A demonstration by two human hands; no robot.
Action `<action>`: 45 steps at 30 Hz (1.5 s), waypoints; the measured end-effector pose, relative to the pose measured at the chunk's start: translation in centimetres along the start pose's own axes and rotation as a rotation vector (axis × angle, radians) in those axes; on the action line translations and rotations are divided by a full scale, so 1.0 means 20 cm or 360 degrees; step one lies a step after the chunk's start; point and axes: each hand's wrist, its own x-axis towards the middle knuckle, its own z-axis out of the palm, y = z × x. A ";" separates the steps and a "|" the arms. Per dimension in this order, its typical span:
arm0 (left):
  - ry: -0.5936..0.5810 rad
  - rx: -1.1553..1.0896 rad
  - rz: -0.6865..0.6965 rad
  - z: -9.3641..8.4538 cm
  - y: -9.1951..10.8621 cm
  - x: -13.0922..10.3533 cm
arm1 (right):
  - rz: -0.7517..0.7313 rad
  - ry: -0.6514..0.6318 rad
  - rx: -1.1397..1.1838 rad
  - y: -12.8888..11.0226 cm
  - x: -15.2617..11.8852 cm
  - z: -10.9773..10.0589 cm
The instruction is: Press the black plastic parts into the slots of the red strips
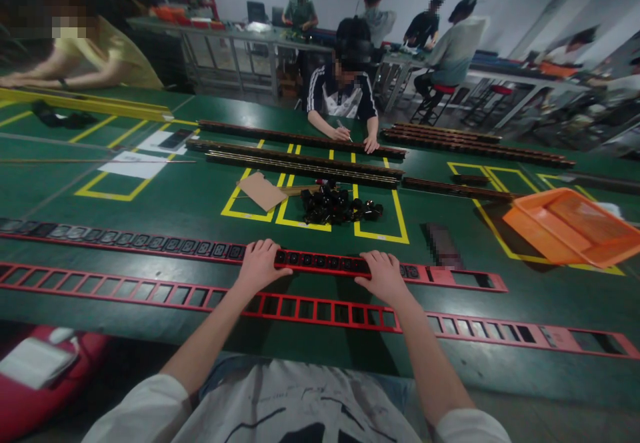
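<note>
A long red panel [323,271] with a row of black sockets lies across the green table in front of me. My left hand [260,264] grips it left of the middle, fingers over the far edge and thumb on the near side. Farther right, my right hand [384,275] holds the same panel in a similar way, covering some of its sockets. Nearer to my body runs a second red panel [325,323] whose rectangular openings show the green table through them. Beyond the hands sits a pile of small black parts [327,204].
An orange bin [565,226] stands tilted at the right. Long dark rails [300,159] lie across the far side, where a co-worker [345,96] holds a pen. Cardboard [261,191], paper [133,165] and yellow tape outlines mark the table. A red stool [90,369] stands lower left.
</note>
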 end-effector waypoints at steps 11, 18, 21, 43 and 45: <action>0.0022 -0.0029 0.0006 0.07 0.23 0.04 | -0.0110 -0.0031 0.0071 -0.37 0.14 0.10; 0.0018 -0.0032 0.0121 0.00 0.11 0.01 | -0.0110 -0.0018 0.0094 -0.31 0.12 0.08; 0.0012 -0.0003 0.0079 -0.02 0.00 -0.04 | -0.0093 -0.0014 0.0094 -0.27 0.09 0.07; 0.0059 -0.0017 0.0057 -0.04 -0.30 -0.09 | 0.0012 -0.0001 0.0060 0.23 -0.13 0.01; 0.0073 -0.0011 0.0084 -0.02 -0.26 -0.06 | 0.0047 -0.0007 0.0058 0.28 -0.14 0.01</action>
